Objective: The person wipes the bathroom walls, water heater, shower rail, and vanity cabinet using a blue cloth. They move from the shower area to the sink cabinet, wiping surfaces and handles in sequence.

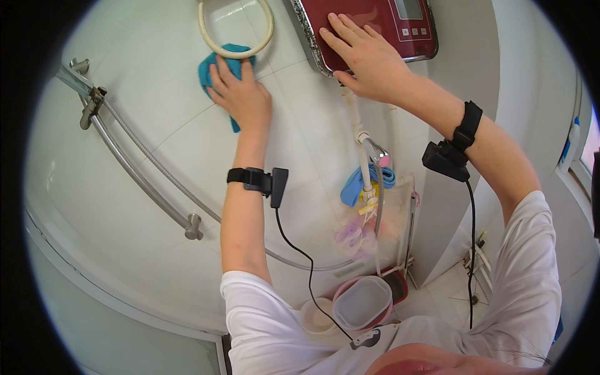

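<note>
A teal cloth [209, 74] lies bunched against the white tiled wall [169, 134], under a cream hose loop [270, 32]. My left hand [242, 100] holds it there, fingers spread over the fabric and the palm side hidden. On the right, my right hand [370, 65] rests flat on the front of a dark red water heater [315, 14], with its fingers apart and nothing in them. Small buttons and a grey display [409, 9] sit on the heater's face, to the right of that hand.
A metal shower rail [134, 164] with a flexible hose curves along the left. Below the heater are a pipe [354, 112], a shower head [377, 152], a blue towel [354, 186] and a purple mesh puff [354, 239]. Basins [362, 303] stand lower down, with a window at far right.
</note>
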`<action>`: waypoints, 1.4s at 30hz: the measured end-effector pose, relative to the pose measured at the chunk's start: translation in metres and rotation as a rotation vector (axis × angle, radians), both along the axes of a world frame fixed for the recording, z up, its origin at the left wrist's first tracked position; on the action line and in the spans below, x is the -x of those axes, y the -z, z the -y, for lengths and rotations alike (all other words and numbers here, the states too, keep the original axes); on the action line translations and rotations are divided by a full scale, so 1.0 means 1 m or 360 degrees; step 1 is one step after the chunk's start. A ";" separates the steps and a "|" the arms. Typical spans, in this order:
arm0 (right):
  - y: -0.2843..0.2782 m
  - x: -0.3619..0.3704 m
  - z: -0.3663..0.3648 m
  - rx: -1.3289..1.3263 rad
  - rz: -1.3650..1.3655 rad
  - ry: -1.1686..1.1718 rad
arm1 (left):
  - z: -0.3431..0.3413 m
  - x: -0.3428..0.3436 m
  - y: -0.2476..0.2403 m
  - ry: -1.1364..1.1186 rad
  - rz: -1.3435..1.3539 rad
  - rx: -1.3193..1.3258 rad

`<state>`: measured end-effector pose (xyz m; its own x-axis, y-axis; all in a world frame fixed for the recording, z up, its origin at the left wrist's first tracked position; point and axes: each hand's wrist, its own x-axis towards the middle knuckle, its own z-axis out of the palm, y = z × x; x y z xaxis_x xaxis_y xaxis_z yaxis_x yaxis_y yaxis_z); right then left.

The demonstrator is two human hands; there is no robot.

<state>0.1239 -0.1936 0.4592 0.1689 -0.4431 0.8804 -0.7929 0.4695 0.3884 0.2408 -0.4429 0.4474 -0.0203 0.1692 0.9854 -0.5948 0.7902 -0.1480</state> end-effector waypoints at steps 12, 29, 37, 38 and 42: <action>-0.004 0.008 -0.011 -0.0089 0.0044 -0.0028 | -0.056 0.005 0.027 0.0425 0.0470 0.0394; -0.002 0.012 -0.010 -0.0013 -0.0030 -0.0040 | -0.043 -0.008 -0.118 -0.0311 0.0256 0.0397; 0.000 0.014 -0.010 0.0023 -0.0093 -0.0130 | -0.034 0.021 0.017 0.0015 0.0596 0.0596; 0.001 0.014 -0.010 0.0014 -0.0085 -0.0128 | -0.031 0.019 0.039 0.0077 0.0614 0.0531; 0.003 0.014 -0.009 0.0034 -0.0092 -0.0143 | -0.025 0.005 0.095 0.0191 0.0927 0.0582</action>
